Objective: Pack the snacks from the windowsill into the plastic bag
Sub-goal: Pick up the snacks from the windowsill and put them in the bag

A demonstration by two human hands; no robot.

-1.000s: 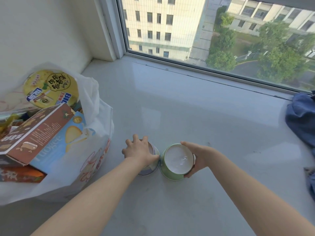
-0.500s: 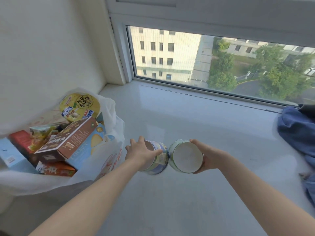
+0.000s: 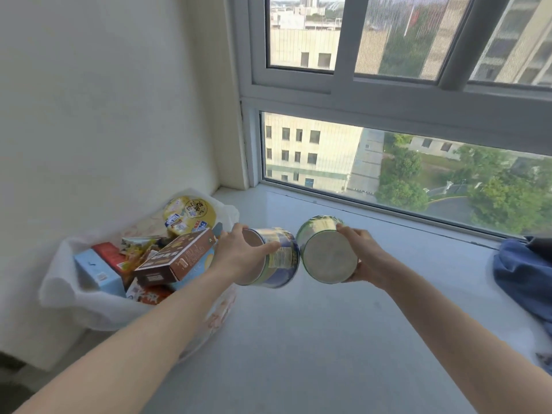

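Note:
My left hand [image 3: 239, 255] grips a blue cup snack [image 3: 280, 258], tipped on its side with its base facing me. In my right hand [image 3: 363, 253] is a green cup snack [image 3: 325, 252], tilted the same way, fingers curled round its rim. Both cups are held above the white windowsill [image 3: 313, 324], side by side and nearly touching. To the left stands the open white plastic bag [image 3: 89, 297], which holds a brown box [image 3: 176, 258], a yellow-lidded bowl [image 3: 189, 215], a light blue box [image 3: 97, 271] and other packets. The blue cup is just right of the bag's mouth.
A white wall [image 3: 104, 100] rises behind the bag. The window [image 3: 388, 162] runs along the back of the sill. A blue cloth [image 3: 522, 273] lies at the right edge of the sill.
Both hands have lifted the two cups off the windowsill and tipped them so their bases face me. The camera view has tilted upward.

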